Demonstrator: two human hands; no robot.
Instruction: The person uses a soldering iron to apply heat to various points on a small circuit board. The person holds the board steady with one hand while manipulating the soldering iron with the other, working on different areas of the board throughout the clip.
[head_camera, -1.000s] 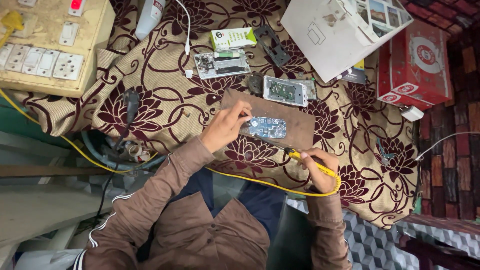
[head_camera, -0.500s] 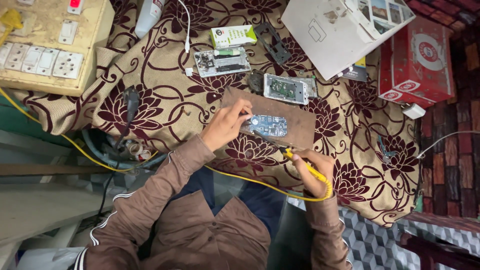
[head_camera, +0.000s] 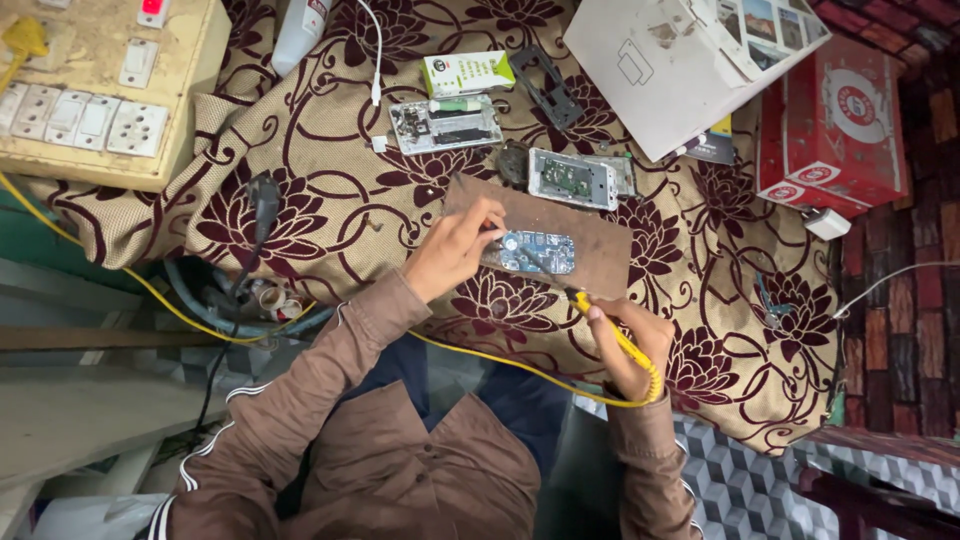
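Observation:
A small blue circuit board (head_camera: 540, 252) lies on a brown wooden board (head_camera: 590, 240) on the flowered cloth. My left hand (head_camera: 455, 250) rests at the circuit board's left end, fingertips pinching its edge. My right hand (head_camera: 632, 345) grips a yellow-handled soldering iron (head_camera: 603, 325). Its thin metal tip reaches up-left onto the circuit board. A yellow cord (head_camera: 500, 360) runs from the iron's handle leftward across my lap.
Two opened phone bodies (head_camera: 445, 122) (head_camera: 572, 178) lie beyond the wooden board, with a green-white small box (head_camera: 468, 72). A white carton (head_camera: 680, 60) and red box (head_camera: 835, 125) sit at upper right. A switch and socket panel (head_camera: 95, 90) stands at upper left.
My right hand and the soldering iron shifted slightly up and left, bringing the tip onto the circuit board. My left hand stayed on the board.

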